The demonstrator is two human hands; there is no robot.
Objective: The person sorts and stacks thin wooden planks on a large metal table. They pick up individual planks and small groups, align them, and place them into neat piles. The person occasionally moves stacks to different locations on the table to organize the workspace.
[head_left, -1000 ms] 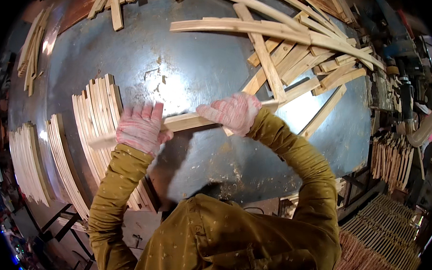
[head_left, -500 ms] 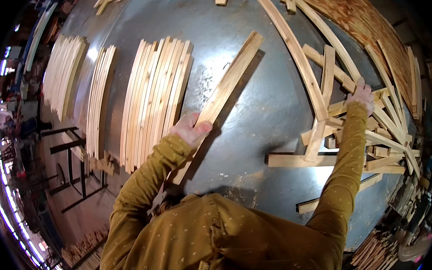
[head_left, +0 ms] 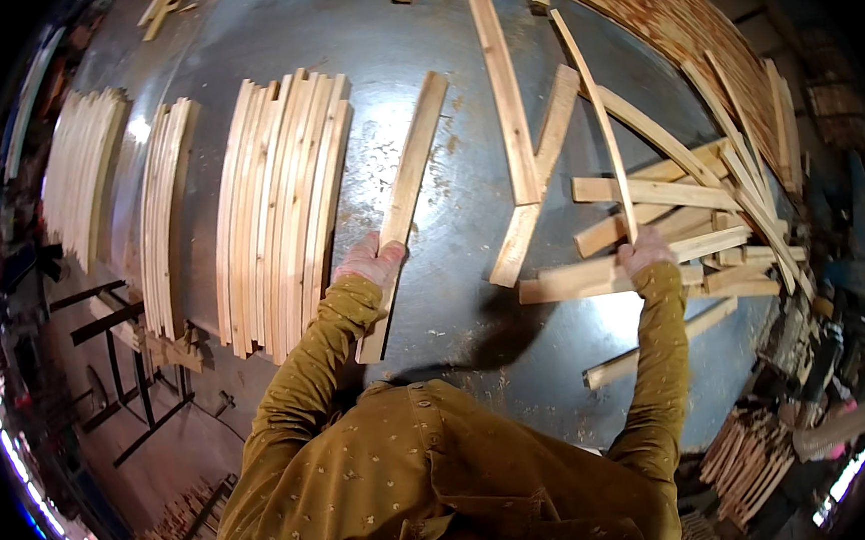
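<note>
My left hand (head_left: 372, 261) is closed around a single wooden board (head_left: 413, 166), which lies slanting just right of a long row of boards (head_left: 282, 200). Over on the right, my right hand (head_left: 645, 250) grips the near end of a thin wooden strip (head_left: 597, 108) that points away from me. Beneath and beside that hand spreads a loose, crisscrossed pile of wooden pieces (head_left: 688, 192). Between my hands, one long board (head_left: 502, 85) rests with its near end against another slanted board (head_left: 537, 182).
A grey metal table (head_left: 436, 320) carries the wood. Two more rows of boards, a narrow one (head_left: 167, 208) and a wider one (head_left: 88, 174), stand at left. An oriented-strand panel (head_left: 676, 22) lies at the far right. A dark metal frame (head_left: 139, 371) stands off the table's left side.
My left hand has shifted its board left, nearer the row, and turned it straighter. My right hand has come left and nearer with the strip, and several loose boards have shifted.
</note>
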